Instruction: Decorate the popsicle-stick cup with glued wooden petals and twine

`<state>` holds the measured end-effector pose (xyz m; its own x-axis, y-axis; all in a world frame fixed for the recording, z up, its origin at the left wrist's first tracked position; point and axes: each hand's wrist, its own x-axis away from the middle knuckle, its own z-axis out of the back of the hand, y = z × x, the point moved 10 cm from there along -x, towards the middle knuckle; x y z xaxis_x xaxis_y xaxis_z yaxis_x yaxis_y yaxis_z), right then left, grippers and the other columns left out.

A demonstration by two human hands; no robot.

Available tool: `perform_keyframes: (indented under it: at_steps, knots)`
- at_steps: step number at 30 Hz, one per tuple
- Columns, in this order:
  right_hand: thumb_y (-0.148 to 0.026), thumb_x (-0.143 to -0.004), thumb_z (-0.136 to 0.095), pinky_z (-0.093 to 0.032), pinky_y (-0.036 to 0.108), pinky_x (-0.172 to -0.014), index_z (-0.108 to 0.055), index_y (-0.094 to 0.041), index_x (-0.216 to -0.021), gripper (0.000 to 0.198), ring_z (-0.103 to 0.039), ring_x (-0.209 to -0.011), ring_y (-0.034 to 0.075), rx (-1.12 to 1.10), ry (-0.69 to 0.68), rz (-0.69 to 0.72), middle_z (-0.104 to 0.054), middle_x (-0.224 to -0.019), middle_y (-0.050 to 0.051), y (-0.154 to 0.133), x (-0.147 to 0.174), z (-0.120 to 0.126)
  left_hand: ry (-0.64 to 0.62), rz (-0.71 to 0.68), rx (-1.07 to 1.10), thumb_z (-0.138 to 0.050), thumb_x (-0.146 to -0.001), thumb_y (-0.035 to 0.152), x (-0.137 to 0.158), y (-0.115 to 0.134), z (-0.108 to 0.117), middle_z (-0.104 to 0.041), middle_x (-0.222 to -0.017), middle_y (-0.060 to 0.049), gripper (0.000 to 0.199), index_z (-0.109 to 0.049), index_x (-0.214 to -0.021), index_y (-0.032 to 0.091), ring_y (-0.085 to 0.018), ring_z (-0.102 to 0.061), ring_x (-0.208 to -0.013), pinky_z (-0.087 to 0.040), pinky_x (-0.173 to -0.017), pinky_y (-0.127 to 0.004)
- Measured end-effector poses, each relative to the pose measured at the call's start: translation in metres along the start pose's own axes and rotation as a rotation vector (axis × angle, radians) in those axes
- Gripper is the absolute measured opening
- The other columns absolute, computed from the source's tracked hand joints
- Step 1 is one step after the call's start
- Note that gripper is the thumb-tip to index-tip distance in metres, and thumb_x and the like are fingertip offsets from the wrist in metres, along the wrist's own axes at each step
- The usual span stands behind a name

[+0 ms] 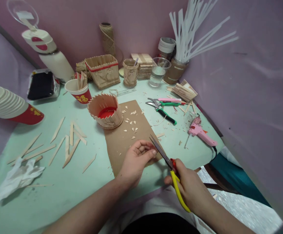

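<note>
My right hand (191, 187) is wrapped around the handles of a pair of scissors (165, 157) with yellow and red grips; the blades point up and left. Close to the blade tips, my left hand (136, 158) pinches thumb against fingers, and whatever lies between them is too small to make out. Under it lies a brown cardboard sheet (117, 148), with several small petal-shaped wood chips (131, 123) scattered over it. At the sheet's far left corner stands a round wooden-slat basket (110, 121) with a jagged rim and red inside.
Loose wooden sticks (71, 134) and a crumpled tissue (18, 178) lie at left. Pruning shears (165, 115) and a pink glue gun (201, 132) rest at right. Paper cups (81, 95), a rectangular basket (104, 75) and a water-filled plastic cup (157, 76) stand behind.
</note>
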<state>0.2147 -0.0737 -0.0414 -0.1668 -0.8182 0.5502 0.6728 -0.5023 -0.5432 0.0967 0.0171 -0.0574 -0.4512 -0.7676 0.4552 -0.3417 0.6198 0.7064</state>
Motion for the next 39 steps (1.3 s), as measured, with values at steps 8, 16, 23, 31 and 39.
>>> perform_keyframes:
  at_steps: [8,16,23,31,39]
  knots:
    - [-0.047,-0.082,-0.047,-0.036,0.03,-0.059,-0.033,-0.028,-0.085,0.025,-0.056,-0.063,0.022,0.047,0.12,-0.001,-0.059,-0.069,-0.002,0.008,-0.001,0.024,0.069,0.034,-0.09,-0.084,-0.063,0.029,0.0,0.001,0.008,-0.064,-0.067,0.001,0.025,-0.069,-0.078,0.015,-0.007,-0.056,-0.064,-0.045,-0.064,-0.019]
    - [-0.05,-0.077,-0.058,-0.035,0.031,-0.064,-0.036,-0.026,-0.096,0.037,-0.059,-0.074,0.026,0.149,0.05,-0.012,-0.061,-0.084,0.002,0.0,-0.001,0.018,0.031,-0.035,-0.028,-0.077,-0.069,0.022,0.0,0.005,0.004,-0.067,-0.08,0.0,0.024,-0.065,-0.089,0.016,-0.01,-0.061,-0.073,-0.048,-0.072,-0.024]
    - [-0.044,-0.077,-0.061,-0.033,0.03,-0.062,-0.038,-0.026,-0.097,0.036,-0.061,-0.074,0.026,0.172,0.03,-0.03,-0.063,-0.084,0.003,0.001,0.0,0.015,-0.012,-0.071,-0.034,-0.076,-0.07,0.019,0.0,0.009,-0.001,-0.067,-0.08,0.001,0.027,-0.058,-0.092,0.018,-0.012,-0.062,-0.078,-0.05,-0.075,-0.025]
    - [-0.032,-0.08,-0.051,-0.034,0.03,-0.065,-0.037,-0.025,-0.099,0.025,-0.064,-0.073,0.025,0.098,-0.013,-0.012,-0.066,-0.073,0.001,-0.002,0.001,0.003,-0.021,-0.028,-0.005,-0.075,-0.069,0.019,0.0,0.002,-0.001,-0.065,-0.08,0.001,0.027,-0.057,-0.088,0.017,-0.012,-0.06,-0.075,-0.048,-0.077,-0.028]
    - [-0.04,-0.083,-0.046,-0.037,0.033,-0.067,-0.039,-0.025,-0.095,0.02,-0.066,-0.075,0.026,0.069,0.002,-0.011,-0.071,-0.077,0.004,0.0,0.0,0.001,-0.014,0.022,-0.007,-0.078,-0.068,0.023,0.0,-0.002,-0.001,-0.065,-0.079,0.0,0.03,-0.056,-0.087,0.017,-0.012,-0.061,-0.073,-0.049,-0.075,-0.03]
